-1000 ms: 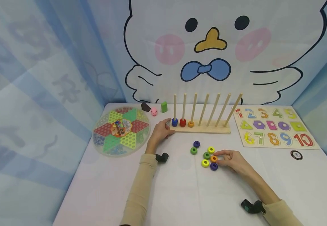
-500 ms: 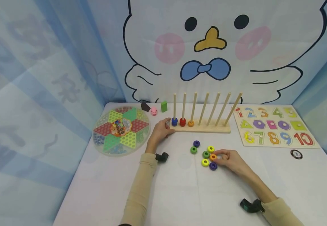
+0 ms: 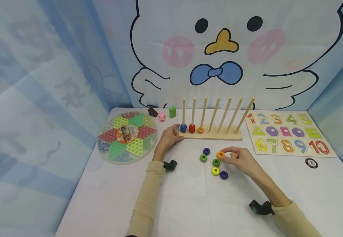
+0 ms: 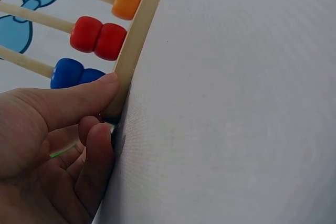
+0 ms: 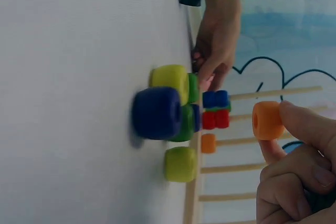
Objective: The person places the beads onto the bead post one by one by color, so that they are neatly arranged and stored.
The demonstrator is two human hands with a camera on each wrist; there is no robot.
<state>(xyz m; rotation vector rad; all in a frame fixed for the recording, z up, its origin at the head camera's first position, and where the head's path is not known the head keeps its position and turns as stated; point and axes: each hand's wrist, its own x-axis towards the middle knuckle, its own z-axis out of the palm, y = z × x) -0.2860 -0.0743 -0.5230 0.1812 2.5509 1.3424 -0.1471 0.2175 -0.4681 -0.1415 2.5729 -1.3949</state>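
Note:
My left hand point(image 3: 168, 140) grips the left end of a wooden peg stand point(image 3: 216, 135), its thumb on the base edge in the left wrist view. Two blue beads point(image 4: 67, 73) sit on the first peg, two red beads point(image 3: 192, 129) on the second, one orange bead point(image 3: 200, 130) on the third. My right hand point(image 3: 244, 161) pinches another orange bead point(image 5: 266, 120) between thumb and finger, raised off the table. Loose beads lie below: dark blue point(image 3: 206, 151), green point(image 3: 203, 158), yellow point(image 3: 215, 171). A second yellow bead point(image 5: 180, 164) shows only in the right wrist view.
A round star-patterned game board point(image 3: 127, 138) lies left, near a pink pig figure point(image 3: 161, 117), a green block point(image 3: 172, 112) and a dark piece point(image 3: 152, 112). A number puzzle board point(image 3: 290, 133) and a black-rimmed disc point(image 3: 311, 163) lie right. A printed curtain hangs behind.
My right hand has lifted the orange bead out of the loose group and moved it up and slightly left in the head view. My left hand has stayed on the stand.

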